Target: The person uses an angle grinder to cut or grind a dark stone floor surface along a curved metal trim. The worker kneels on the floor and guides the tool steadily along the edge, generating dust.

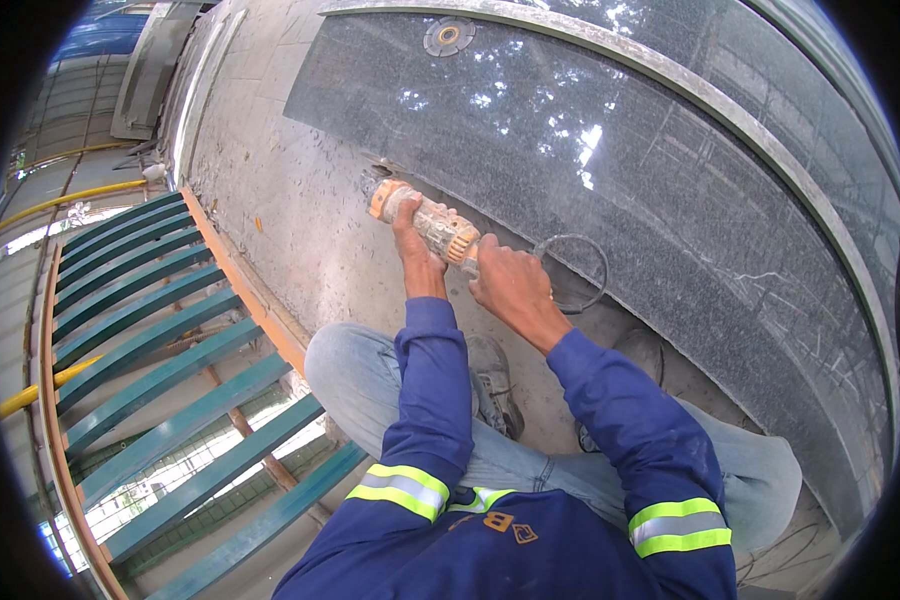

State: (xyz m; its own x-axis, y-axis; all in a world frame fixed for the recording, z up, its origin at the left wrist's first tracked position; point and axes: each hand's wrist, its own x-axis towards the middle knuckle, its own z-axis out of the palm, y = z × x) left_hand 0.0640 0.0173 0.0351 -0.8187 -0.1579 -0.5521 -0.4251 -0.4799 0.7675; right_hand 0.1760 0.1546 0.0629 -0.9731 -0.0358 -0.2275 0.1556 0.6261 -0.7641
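An angle grinder (435, 225), orange and dusty, is held in front of me with its head pointing to the far left. My left hand (417, 250) is closed around the front of its body. My right hand (515, 290) wraps the rear end, where a dark cord (602, 262) loops off to the right. The head of the grinder is close to the near edge of a dark speckled stone slab (510, 130). I cannot make out whether the disc touches the stone.
A loose cutting disc (449, 37) lies on the slab's far part. A pale strip (670, 75) runs along behind it. To the left stands a railing of green slats (185, 360) in an orange-brown frame. Dusty concrete floor (280, 190) lies between. My shoe (495, 385) is just below the grinder.
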